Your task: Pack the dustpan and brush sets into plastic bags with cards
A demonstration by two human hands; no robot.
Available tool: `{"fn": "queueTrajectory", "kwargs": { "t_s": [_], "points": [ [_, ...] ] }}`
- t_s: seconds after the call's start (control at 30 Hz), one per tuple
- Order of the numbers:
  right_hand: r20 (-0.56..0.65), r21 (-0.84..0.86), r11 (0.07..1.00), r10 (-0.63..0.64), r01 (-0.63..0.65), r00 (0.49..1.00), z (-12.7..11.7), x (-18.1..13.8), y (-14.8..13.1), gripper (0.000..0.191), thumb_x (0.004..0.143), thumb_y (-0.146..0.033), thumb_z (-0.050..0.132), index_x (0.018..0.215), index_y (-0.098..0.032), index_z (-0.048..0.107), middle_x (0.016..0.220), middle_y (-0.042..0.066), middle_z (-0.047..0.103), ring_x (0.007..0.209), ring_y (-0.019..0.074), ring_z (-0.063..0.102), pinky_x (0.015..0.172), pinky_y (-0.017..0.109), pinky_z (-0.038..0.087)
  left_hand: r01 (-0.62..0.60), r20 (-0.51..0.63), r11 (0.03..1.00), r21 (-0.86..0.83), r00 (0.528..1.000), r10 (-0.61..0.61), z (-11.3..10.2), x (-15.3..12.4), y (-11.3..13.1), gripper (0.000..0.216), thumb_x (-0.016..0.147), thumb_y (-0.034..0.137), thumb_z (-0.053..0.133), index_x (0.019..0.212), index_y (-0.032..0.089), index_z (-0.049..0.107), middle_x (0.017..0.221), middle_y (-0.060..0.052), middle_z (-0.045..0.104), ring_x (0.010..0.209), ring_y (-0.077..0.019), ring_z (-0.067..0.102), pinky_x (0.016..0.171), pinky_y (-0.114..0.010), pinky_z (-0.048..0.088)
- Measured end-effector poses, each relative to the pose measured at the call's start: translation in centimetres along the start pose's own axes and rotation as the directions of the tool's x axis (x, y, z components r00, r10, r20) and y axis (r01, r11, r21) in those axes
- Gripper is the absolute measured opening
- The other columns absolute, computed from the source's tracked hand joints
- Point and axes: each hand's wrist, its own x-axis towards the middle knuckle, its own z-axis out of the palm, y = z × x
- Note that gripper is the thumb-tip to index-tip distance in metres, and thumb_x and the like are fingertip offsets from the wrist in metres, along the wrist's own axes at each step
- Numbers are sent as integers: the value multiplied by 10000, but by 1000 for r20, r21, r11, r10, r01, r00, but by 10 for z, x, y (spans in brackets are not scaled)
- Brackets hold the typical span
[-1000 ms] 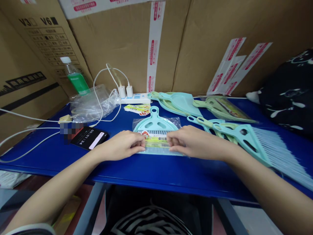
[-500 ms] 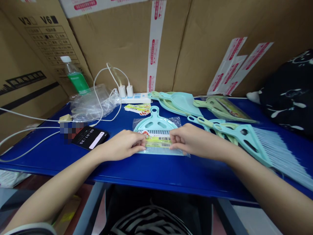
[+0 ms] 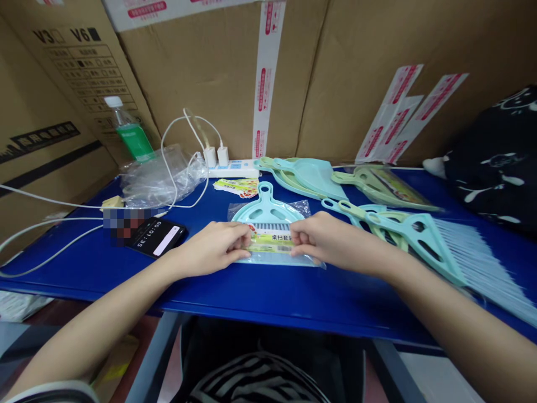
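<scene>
A light-blue dustpan [image 3: 265, 208] with a small brush [image 3: 272, 226] lies flat in a clear plastic bag [image 3: 305, 208] at the middle of the table, handle pointing away from me. Across its lower part sits a green and white printed label card [image 3: 272, 240]. My left hand [image 3: 224, 246] is closed with fingers curled at the card's left end, on the bag. At the right end, my right hand [image 3: 325, 240] is closed in the same way, thumb against the curled fingers. Whether the fingertips pinch the card through the film is hidden.
More dustpans and brushes lie at the right [image 3: 432, 246] and back [image 3: 310, 173], beside a bagged green set [image 3: 377, 184]. Spare label cards [image 3: 237, 186], a power strip [image 3: 235, 168], cables, loose plastic bags [image 3: 159, 179], a bottle [image 3: 134, 140] and a phone [image 3: 157, 238] occupy the left. Cardboard stands behind.
</scene>
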Motion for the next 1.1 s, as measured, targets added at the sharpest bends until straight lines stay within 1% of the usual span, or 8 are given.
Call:
{"fn": "queueTrajectory", "kwargs": {
  "t_s": [0.1, 0.23, 0.33, 0.57, 0.73, 0.87, 1.03, 1.1],
  "points": [
    [-14, -18, 1000, -26, 26, 1000, 1, 1, 0, 221, 808, -134, 653, 663, -199, 499, 507, -62, 527, 503, 110, 480, 567, 246, 322, 9, -32, 1000, 8, 999, -9, 1, 0, 0, 113, 837, 200, 611, 820, 198, 499, 713, 44, 571, 638, -130, 554, 613, -228, 371],
    [-68, -71, 992, -105, 100, 992, 3, 1, 4, 115, 808, -132, 653, 822, -187, 553, 558, -66, 523, 535, 118, 476, 576, 248, 317, 35, -30, 999, 24, 999, -34, 2, -1, 3, 106, 847, 192, 579, 857, 203, 473, 716, 42, 575, 640, -139, 569, 612, -239, 386],
    [-81, -89, 988, -132, 125, 988, 6, 1, 7, 116, 824, -137, 630, 903, -180, 556, 570, -65, 514, 544, 128, 468, 575, 253, 320, 43, -27, 998, 44, 999, -42, 2, -2, 5, 100, 857, 190, 555, 851, 204, 457, 726, 36, 586, 655, -147, 587, 630, -249, 405],
    [-99, -132, 982, -148, 135, 984, 7, -1, 4, 90, 829, -124, 587, 854, -193, 534, 653, -23, 531, 621, 159, 505, 620, 268, 368, 62, -49, 996, 63, 997, -59, 5, 0, 5, 49, 879, 167, 488, 890, 200, 454, 723, 20, 598, 765, -184, 638, 679, -274, 445],
    [-71, -150, 982, -126, 114, 989, 6, -2, 1, 80, 840, -123, 552, 876, -189, 524, 714, 7, 558, 697, 187, 550, 653, 284, 390, 90, -64, 992, 94, 994, -84, 7, 0, 8, 116, 857, 158, 482, 968, 189, 466, 678, 40, 592, 615, -154, 597, 609, -262, 437],
    [-75, -171, 978, -132, 118, 988, 6, -1, 2, 98, 852, -106, 489, 880, -195, 517, 734, 26, 573, 753, 208, 582, 652, 286, 394, 121, -91, 983, 134, 990, -110, 8, 0, 10, 203, 832, 165, 482, 1032, 194, 466, 669, 54, 596, 587, -141, 598, 572, -243, 428],
    [-83, -154, 975, -173, 159, 981, 8, -1, 5, 126, 848, -92, 436, 865, -194, 507, 777, 54, 583, 807, 227, 600, 661, 299, 402, 105, -167, 964, 243, 984, -65, 9, 0, 8, 240, 818, 189, 509, 1055, 201, 484, 792, 10, 644, 792, -183, 656, 662, -270, 468],
    [-91, -138, 975, -187, 173, 978, 9, 0, 7, 128, 843, -89, 432, 865, -193, 504, 768, 53, 573, 817, 232, 598, 665, 303, 405, 104, -184, 959, 264, 981, -56, 10, 0, 6, 245, 816, 188, 512, 1060, 198, 489, 818, -2, 653, 812, -188, 658, 683, -278, 476]
  ]
}}
